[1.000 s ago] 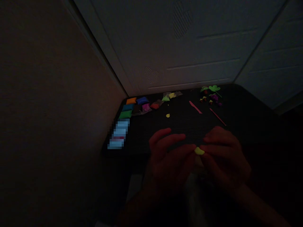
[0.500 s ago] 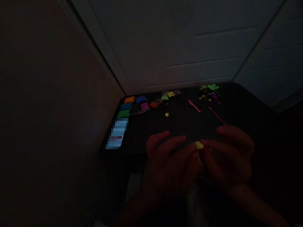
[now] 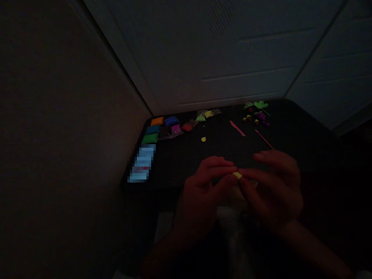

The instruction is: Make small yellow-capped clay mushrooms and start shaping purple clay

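L hand (image 3: 202,193) & R hand (image 3: 276,188): fingertip grip nearly closed, pinching yellow clay pc. (image 3: 237,175) betw. them, prob. for fine control; pink knife (image 3: 237,128) beyond pc.

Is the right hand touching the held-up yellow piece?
Touching. The head view shows the yellow piece directly against the thumb of the right hand, with no visible gap.
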A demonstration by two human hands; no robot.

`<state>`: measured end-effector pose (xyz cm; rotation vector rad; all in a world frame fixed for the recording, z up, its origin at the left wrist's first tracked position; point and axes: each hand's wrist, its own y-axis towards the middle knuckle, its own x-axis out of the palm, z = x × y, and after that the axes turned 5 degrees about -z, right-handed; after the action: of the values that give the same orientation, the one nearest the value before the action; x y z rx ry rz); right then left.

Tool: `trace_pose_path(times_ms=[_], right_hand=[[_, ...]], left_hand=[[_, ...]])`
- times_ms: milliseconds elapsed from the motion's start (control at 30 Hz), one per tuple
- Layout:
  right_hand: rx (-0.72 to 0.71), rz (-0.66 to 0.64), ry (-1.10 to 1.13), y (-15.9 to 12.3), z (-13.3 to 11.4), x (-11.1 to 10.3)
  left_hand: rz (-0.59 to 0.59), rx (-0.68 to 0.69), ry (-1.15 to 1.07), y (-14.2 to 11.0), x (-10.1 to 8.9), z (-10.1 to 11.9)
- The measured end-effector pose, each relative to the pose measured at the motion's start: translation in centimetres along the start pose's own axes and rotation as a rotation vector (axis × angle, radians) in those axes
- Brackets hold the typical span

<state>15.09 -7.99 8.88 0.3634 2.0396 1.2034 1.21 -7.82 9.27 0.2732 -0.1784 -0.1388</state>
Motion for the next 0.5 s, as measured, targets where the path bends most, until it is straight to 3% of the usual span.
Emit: trace_pose_path(times_ms=[167, 500], right_hand=[[0.012, 0.016, -0.01, -0.03, -0.16, 0.18], [-0.028, 0.021, -0.031, -0.46, 0.45, 0.5]], left_hand=[[-0.008, -0.128, -0.195, 0.05, 0.17, -0.14], [0.081, -0.233, -0.242, 0.1, 0.64, -0.12]])
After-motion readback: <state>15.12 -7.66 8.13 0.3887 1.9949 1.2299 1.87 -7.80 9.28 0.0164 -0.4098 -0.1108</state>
